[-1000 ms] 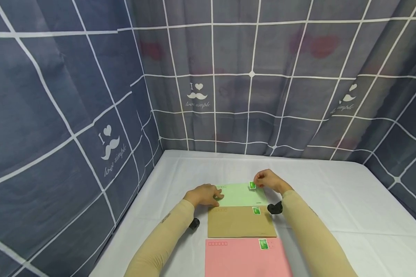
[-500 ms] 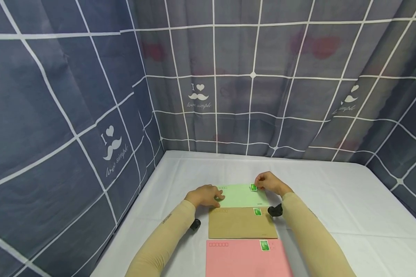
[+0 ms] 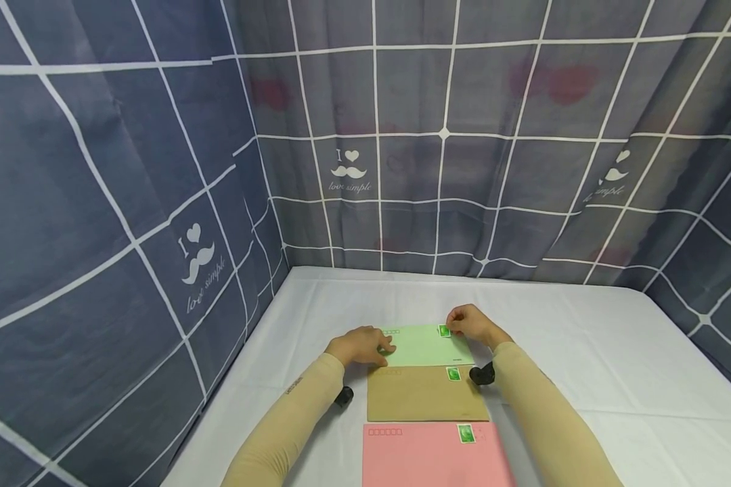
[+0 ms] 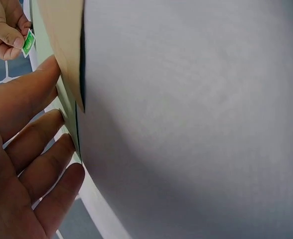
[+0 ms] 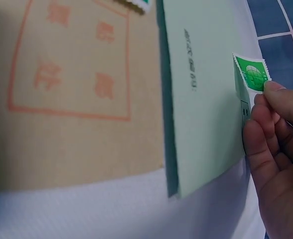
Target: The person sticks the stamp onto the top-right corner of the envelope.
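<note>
A pale green envelope (image 3: pixel 426 348) lies flat at the far end of a column of envelopes. My left hand (image 3: pixel 359 345) rests on its left end, fingers spread and gently bent, the fingertips right at the envelope's edge in the left wrist view. At the upper right corner, my right hand (image 3: pixel 472 322) pinches a green postage stamp (image 5: pixel 252 72) by one edge between thumb and forefinger. In the right wrist view the stamp is tilted, its white perforated border showing, over the envelope's corner. Part of the corner's printed box is hidden behind the fingers.
Nearer me lie a brown envelope (image 3: pixel 426 402) with a stamp (image 3: pixel 453 374) on it and a pink envelope (image 3: pixel 426 460) with another stamp (image 3: pixel 466 433). White cloth (image 3: pixel 585 352) covers the table. A grey checked curtain (image 3: pixel 402 169) encloses the back and sides.
My right hand, pinching the stamp, has shifted very slightly left over the envelope's corner. The left hand stays in place on the green envelope.
</note>
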Tool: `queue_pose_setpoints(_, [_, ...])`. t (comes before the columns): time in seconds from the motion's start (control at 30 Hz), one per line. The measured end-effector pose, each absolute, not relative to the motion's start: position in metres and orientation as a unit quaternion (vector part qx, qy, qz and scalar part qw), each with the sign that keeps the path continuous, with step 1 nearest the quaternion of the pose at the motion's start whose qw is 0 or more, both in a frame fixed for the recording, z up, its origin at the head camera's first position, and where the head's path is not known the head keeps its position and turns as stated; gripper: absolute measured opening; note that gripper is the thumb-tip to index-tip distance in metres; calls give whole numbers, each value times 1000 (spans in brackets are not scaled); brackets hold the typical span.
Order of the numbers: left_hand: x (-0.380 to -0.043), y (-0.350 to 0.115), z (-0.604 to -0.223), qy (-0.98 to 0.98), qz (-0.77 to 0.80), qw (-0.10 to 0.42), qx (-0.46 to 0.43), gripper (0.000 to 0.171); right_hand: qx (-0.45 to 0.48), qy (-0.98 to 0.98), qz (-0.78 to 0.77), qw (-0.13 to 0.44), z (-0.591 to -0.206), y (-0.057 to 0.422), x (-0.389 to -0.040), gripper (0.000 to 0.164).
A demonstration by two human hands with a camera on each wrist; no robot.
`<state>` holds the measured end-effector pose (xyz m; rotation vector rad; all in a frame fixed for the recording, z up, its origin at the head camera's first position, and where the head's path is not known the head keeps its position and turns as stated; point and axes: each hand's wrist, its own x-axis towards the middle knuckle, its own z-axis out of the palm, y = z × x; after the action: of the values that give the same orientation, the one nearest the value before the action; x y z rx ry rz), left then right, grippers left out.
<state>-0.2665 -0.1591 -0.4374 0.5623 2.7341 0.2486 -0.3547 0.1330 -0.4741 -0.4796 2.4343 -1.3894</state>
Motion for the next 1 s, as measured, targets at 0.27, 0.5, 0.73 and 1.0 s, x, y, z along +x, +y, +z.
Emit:
queue_pose_setpoints(0.27, [-265, -158, -436, 962, 91, 170, 193, 47, -161, 855, -473, 137, -473, 131, -355, 10])
queue_pose_setpoints(0.5, [-264, -159, -437, 961, 96, 170, 197, 46, -174, 872, -444, 113, -476, 129, -355, 11])
queue_pose_setpoints(0.73, [-263, -158, -435, 960, 110, 175, 187, 46, -181, 886, -417, 90, -477, 128, -355, 11])
queue_pose_setpoints(1.0, [-264, -159, -436, 961, 103, 175, 187, 47, -186, 891, -405, 81, -476, 126, -353, 11])
